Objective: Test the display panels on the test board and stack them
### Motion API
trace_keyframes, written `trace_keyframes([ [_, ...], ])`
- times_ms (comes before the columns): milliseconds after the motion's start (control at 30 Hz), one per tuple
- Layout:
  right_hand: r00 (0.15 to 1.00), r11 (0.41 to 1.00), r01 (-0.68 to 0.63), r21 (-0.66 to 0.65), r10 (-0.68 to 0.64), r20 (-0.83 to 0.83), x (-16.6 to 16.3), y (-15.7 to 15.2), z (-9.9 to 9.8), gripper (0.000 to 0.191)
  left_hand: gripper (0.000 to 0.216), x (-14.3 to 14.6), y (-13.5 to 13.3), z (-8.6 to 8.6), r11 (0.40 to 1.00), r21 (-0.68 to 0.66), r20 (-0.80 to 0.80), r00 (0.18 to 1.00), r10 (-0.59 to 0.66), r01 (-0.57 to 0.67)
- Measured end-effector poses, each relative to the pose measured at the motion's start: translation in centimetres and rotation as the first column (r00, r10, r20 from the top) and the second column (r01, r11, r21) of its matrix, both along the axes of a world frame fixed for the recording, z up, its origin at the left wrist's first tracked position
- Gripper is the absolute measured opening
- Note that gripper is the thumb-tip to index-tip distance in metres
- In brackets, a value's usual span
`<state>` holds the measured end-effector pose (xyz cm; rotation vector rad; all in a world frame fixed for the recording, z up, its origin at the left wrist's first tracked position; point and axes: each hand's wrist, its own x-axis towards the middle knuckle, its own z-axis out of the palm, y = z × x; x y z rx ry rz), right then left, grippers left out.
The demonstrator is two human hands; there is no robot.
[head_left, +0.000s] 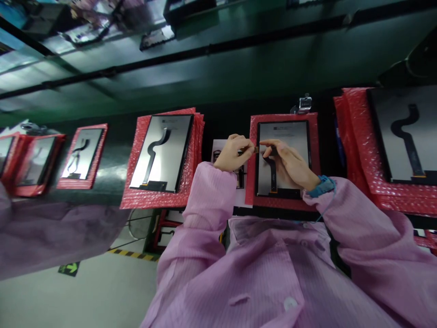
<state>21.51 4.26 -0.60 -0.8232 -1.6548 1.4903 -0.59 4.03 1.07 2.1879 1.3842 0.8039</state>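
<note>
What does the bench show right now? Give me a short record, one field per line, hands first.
Left hand: fingertips together at the front panel's left edge; anything pinched is too small to identify
Right hand: above the panel, fingers bent; contact unclear
Right wrist: blue band
Front panel: lying on red bubble wrap, dark ribbon cable across its face
To the left: another panel on red wrap
To the right: a further panel, also on red wrap
Beyond front panel: small silver device

A green arrow sign marks the floor (other print unreadable).
</note>
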Motion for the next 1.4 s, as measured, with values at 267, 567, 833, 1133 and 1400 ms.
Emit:
trace_keyframes([
  [267, 0.955, 0.901, -0.064, 0.429, -0.07, 0.289, 0.3, 1.1, -0.2, 0.028, 0.023, 0.2, -0.2, 0.0, 0.998, -0.031, -0.039, 0.998, -0.058, 0.057],
  [567, 0.938, 0.866, -0.121, 0.486, -0.06, 0.342, 0.0, 1.2, -0.5, 0.026, 0.023, 0.2, -0.3, 0.0, 0.992, -0.024, -0.028, 0.991, -0.127, 0.126],
  [833, 0.929, 0.855, -0.134, 0.501, -0.067, 0.363, -0.1, 1.2, -0.7, 0.025, 0.022, 0.4, -0.4, 0.2, 0.992, -0.063, -0.052, 0.992, -0.115, 0.112],
  [1133, 0.922, 0.869, -0.166, 0.466, -0.03, 0.385, 0.0, 1.3, -0.7, 0.026, 0.023, 0.3, -0.6, 0.2, 0.993, -0.077, -0.088, 0.992, -0.093, 0.086],
  [1400, 0.924, 0.867, -0.168, 0.468, -0.028, 0.382, 0.3, 1.6, -0.9, 0.023, 0.024, 0.3, -0.8, 0.2, 0.999, -0.031, -0.073, 0.996, -0.041, 0.039],
])
